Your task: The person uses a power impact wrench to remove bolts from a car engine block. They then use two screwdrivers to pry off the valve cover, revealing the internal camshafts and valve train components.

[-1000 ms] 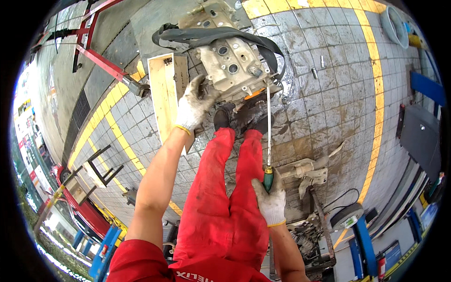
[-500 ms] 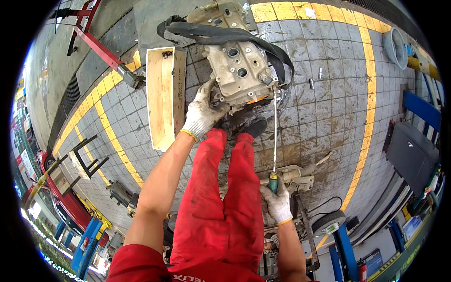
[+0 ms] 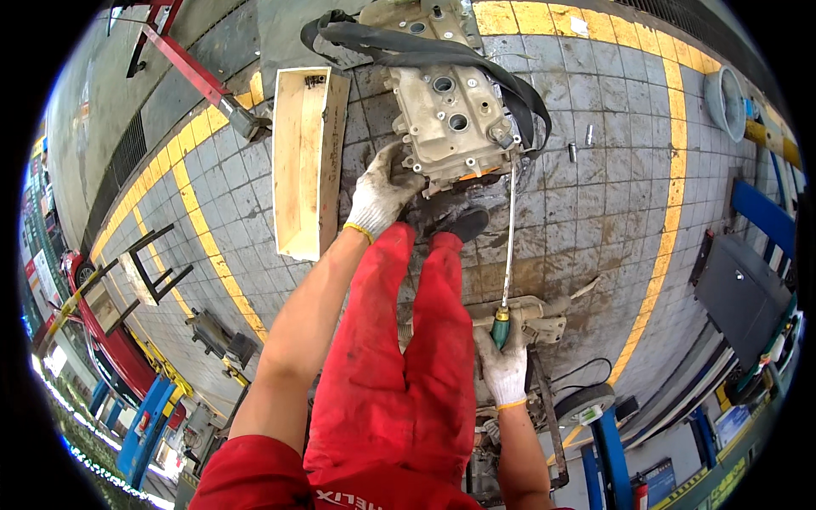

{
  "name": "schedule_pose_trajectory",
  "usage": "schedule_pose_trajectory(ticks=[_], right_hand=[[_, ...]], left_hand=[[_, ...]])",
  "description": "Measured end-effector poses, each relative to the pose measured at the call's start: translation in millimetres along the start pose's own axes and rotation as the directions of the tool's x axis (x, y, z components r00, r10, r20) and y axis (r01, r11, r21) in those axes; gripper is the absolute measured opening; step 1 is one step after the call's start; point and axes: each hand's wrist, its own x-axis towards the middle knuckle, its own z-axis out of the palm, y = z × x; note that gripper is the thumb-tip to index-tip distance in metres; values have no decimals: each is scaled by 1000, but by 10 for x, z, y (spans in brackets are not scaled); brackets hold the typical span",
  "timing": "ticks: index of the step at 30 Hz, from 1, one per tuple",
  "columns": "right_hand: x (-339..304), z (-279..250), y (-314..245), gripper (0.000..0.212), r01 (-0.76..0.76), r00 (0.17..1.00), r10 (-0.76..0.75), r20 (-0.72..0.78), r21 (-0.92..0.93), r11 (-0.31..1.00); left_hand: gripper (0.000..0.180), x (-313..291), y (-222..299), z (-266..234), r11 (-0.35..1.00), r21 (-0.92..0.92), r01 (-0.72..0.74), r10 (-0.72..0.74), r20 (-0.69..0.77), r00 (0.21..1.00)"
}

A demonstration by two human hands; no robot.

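Standing over the tiled floor [image 3: 595, 204], the person presses the gloved left hand [image 3: 378, 194], fingers curled, on the engine part [image 3: 450, 127] lying there, while the right hand [image 3: 503, 367] is wrapped tight round a long screwdriver [image 3: 508, 246] reaching its edge.

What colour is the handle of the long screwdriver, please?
Green, with a yellow collar, on the screwdriver in the right hand; head view.

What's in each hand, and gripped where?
Right hand holds a long screwdriver by its green handle, tip at the engine block. Left hand grips the block's lower-left edge.
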Motion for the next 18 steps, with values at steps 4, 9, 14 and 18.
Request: schedule_pose_trajectory(ticks=[4,9,14,18], right_hand=[[19,-24,-11,33,-190,982,180,62,284,940],[155,-281,-28,41,-475,863,227,451,570,670],[186,-177,-202,48,-201,980,184,82,439,876],[-286,-295,-157,53,-264,954,234,188,159,951]], left_hand=[[56,-51,76,38,996,39,77,-77,-15,997],[57,-27,71,18,994,92,60,-61,7,998],[58,-18,-90,-57,984,175,28,-28,1,1000],[58,-290,-232,2,991,92,92,-79,-141,987]])
